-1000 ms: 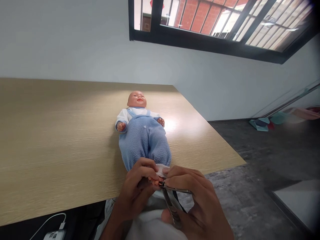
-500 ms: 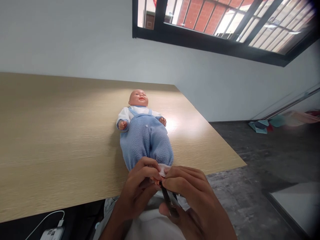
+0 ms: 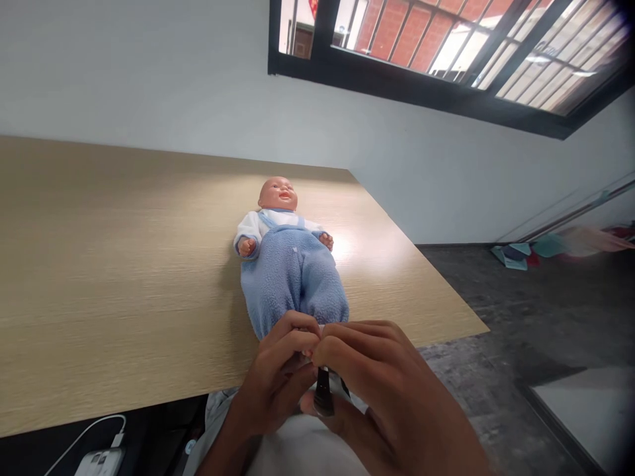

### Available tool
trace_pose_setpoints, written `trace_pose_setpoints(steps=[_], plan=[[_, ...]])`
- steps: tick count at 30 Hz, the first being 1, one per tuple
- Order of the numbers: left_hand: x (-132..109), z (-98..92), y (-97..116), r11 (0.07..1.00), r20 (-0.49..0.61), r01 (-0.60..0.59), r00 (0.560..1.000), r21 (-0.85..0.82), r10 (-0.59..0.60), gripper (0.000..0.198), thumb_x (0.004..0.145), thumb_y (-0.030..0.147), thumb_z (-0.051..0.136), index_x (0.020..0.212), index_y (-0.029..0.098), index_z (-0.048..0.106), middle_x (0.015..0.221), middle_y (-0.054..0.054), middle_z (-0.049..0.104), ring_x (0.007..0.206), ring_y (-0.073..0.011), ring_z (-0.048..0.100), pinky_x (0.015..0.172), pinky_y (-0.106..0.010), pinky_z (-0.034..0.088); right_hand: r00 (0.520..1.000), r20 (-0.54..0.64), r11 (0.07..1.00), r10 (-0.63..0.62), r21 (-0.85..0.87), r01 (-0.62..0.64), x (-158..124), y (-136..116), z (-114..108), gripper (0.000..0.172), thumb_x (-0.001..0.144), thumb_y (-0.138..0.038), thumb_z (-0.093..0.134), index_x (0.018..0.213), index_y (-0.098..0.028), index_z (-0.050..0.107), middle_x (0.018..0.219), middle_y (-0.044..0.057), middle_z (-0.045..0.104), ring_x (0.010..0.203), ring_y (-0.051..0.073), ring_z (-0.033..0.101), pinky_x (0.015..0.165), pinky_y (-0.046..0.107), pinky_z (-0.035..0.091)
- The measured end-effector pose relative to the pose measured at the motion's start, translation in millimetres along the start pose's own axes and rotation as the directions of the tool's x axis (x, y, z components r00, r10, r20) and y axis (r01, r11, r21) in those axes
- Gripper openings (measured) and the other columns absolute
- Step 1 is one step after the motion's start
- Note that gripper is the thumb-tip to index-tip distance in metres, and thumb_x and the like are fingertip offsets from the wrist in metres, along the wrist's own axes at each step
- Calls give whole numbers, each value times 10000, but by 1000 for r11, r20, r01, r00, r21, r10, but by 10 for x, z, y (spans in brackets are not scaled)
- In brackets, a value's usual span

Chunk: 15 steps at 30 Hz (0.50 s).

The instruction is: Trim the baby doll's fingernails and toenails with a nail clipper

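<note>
A baby doll (image 3: 290,264) in blue fleece overalls and a white shirt lies on its back on the wooden table (image 3: 109,277), head away from me, feet at the near edge. My left hand (image 3: 280,370) is closed around the doll's foot, which is hidden under my fingers. My right hand (image 3: 377,390) is closed on a metal nail clipper (image 3: 323,391), whose dark end shows below my fingers, pressed against the left hand at the doll's foot.
A white charger and cable (image 3: 102,453) lie below the table's near edge at bottom left. A barred window (image 3: 436,53) is set in the white wall. Coloured items (image 3: 526,254) lie on the dark floor at right.
My right hand has closed in over the clipper and moved up against the left hand; the clipper's open lever and the white sock edge are now hidden. The view has shifted slightly.
</note>
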<state>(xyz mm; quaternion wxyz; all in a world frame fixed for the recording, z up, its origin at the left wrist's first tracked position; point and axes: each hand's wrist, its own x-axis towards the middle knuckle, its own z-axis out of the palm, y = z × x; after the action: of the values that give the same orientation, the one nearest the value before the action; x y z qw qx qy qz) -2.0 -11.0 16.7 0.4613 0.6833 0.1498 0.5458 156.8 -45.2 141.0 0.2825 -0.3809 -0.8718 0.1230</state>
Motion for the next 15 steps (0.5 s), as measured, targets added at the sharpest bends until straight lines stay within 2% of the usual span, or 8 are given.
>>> trace_pose_setpoints(steps=[3, 6, 11, 13, 15], plan=[[-2, -1, 10, 1000, -3, 9, 1000, -12, -9, 184, 1037, 355, 568, 1125, 223, 662, 1088, -91, 600, 986, -242, 611, 849, -361, 537, 1000, 10, 1000, -13, -23, 13, 23, -20, -19, 27, 1026, -251, 549, 1005, -246, 565, 921, -29, 738, 798, 144, 709, 692, 287, 474], [-7, 1, 10, 999, -12, 38, 999, 10, -38, 129, 1003, 273, 612, 1118, 240, 658, 1091, -73, 605, 983, -230, 615, 844, -345, 541, 1000, 23, 999, -19, -27, 20, 38, -48, -10, 58, 1048, -286, 519, 1054, -251, 565, 949, -27, 741, 819, 148, 721, 720, 293, 485], [-1, 8, 16, 1000, -13, -23, 1000, -1, 23, 116, 1021, 281, 588, 1099, 217, 645, 1079, -80, 604, 963, -217, 604, 820, -327, 533, 1000, 16, 997, 5, -75, -4, -15, -58, -4, 216, 1104, -350, 442, 941, -245, 537, 898, -36, 740, 821, 150, 737, 724, 303, 488], [1, 7, 22, 1000, -21, -20, 1000, 12, 20, 116, 1032, 288, 590, 1104, 211, 639, 1082, -81, 612, 969, -207, 606, 837, -312, 524, 999, -39, 998, 34, -51, -36, -90, -31, -10, 255, 1101, -454, 466, 980, -245, 546, 909, -26, 748, 823, 144, 742, 759, 282, 515], [-3, 1, 19, 999, -22, -15, 1000, 38, 16, 92, 1025, 258, 617, 1101, 211, 638, 1082, -75, 620, 966, -191, 612, 845, -290, 515, 987, -144, 998, 66, 8, -65, -188, 9, 3, 319, 1062, -566, 521, 1045, -251, 563, 909, -19, 751, 828, 140, 749, 776, 253, 542]])
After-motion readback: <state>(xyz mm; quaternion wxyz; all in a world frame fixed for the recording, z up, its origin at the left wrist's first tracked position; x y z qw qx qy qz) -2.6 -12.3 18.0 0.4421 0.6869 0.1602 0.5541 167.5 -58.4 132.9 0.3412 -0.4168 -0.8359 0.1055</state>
